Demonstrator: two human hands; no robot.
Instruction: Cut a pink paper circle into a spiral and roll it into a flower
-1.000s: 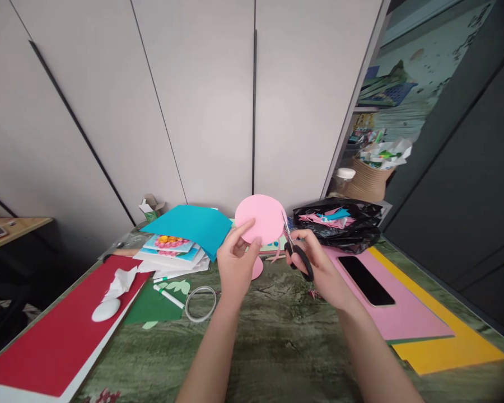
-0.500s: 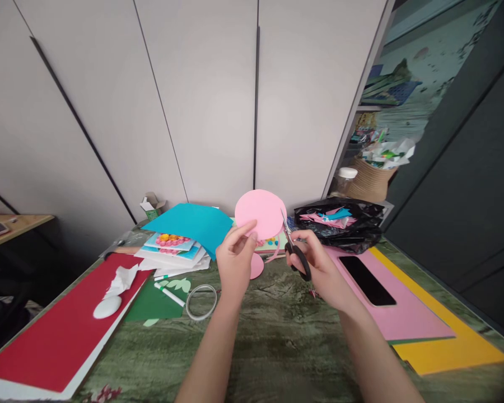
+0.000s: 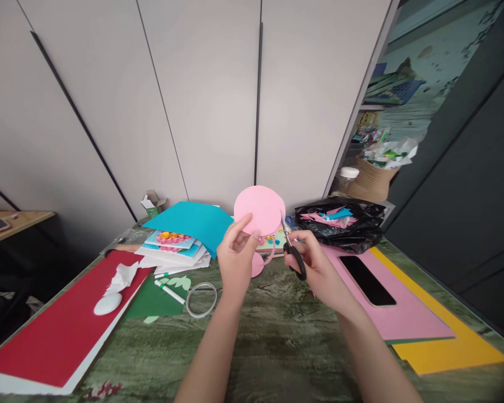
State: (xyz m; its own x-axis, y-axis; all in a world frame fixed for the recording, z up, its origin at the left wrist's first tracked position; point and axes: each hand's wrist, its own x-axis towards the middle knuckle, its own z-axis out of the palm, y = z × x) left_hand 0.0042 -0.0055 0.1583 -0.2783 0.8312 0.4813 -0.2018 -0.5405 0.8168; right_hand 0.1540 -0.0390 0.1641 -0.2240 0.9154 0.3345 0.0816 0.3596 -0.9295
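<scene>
A rounded piece of pink paper (image 3: 261,207) is pinched at its lower edge between the thumb and fingers of my left hand (image 3: 237,252). My right hand (image 3: 319,268) grips black-handled scissors (image 3: 294,254), their blades pointing up along the paper's right edge. From the paper's lower edge a thin curled pink strip (image 3: 272,253) hangs down. Below, a smaller round pink paper piece (image 3: 257,265) shows just right of my left hand, partly hidden by it.
Blue paper (image 3: 193,221) covers picture cards at left. Nearby are red paper (image 3: 67,324), a tape roll (image 3: 201,300) and a white marker (image 3: 170,292). To the right lie a black bag of scraps (image 3: 361,221), a phone (image 3: 367,281) and pink and yellow sheets (image 3: 449,352).
The pink paper has turned slightly and its cut strip hangs in a different curve. My right hand with the scissors has shifted slightly left.
</scene>
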